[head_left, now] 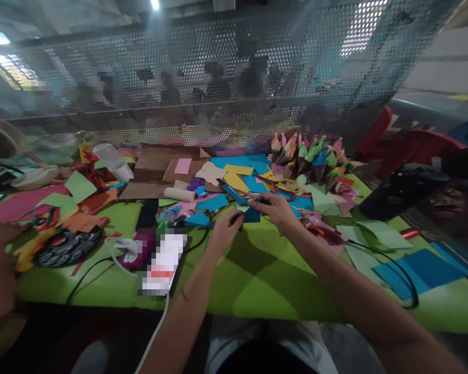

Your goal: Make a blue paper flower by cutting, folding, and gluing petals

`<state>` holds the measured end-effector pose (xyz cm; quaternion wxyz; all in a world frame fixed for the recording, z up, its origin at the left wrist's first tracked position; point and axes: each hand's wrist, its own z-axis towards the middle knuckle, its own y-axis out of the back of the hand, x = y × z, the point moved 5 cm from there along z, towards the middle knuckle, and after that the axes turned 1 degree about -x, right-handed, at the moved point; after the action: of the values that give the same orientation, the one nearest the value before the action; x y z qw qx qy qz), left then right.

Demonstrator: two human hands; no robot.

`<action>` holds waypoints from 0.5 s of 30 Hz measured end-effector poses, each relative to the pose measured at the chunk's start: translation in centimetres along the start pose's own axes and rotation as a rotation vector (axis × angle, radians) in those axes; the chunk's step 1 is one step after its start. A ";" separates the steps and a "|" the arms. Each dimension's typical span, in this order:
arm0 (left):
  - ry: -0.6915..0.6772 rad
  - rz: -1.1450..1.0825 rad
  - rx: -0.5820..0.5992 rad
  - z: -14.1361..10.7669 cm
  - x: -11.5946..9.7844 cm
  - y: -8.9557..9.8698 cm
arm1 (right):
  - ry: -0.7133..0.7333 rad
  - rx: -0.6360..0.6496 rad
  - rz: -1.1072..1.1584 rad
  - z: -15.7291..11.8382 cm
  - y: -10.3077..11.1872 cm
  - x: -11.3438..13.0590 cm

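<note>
Over the green-covered table (265, 280), my left hand (228, 226) has its fingers curled together beside a small dark blue paper piece (252, 215). My right hand (270, 206) pinches at that piece's upper edge, close to the left fingertips. Behind the fingers lie a blue pen-like object (234, 195) and yellow paper strips (236, 179). A pink glue gun (325, 228) rests right of my right hand. Blue paper scraps (211, 202) sit left of the hands. The exact contact of the left fingertips with the piece is too small to tell.
A phone (166, 262) with a white cable lies left of my forearms. Paper cones (304, 153) stand at the back right, near yellow-handled scissors (288, 186). Blue sheets (423, 271) lie at the right, brown cardboard (150, 169) at the back. Another person's hand (0, 259) is at far left.
</note>
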<state>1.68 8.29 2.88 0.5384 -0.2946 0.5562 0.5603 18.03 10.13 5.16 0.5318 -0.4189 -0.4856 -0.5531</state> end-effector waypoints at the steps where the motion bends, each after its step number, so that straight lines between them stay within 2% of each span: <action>1: 0.028 -0.051 0.007 0.0 0.2 -0.1 | -0.012 -0.003 0.011 0.0 0.0 -0.1; 4: 0.131 -0.222 0.001 0.1 1.0 -0.2 | -0.026 -0.006 0.051 0.1 -0.1 -0.4; 7: 0.204 -0.302 0.024 0.0 1.5 -0.4 | -0.004 -0.009 0.064 0.3 -0.2 -0.6; 15: 0.214 -0.376 0.014 0.3 2.0 -0.2 | 0.018 0.009 0.111 0.6 -0.1 -0.7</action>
<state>1.47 9.09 1.01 0.5735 -0.4473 0.5491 0.4118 18.01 10.82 4.59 0.5678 -0.4377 -0.4596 -0.5242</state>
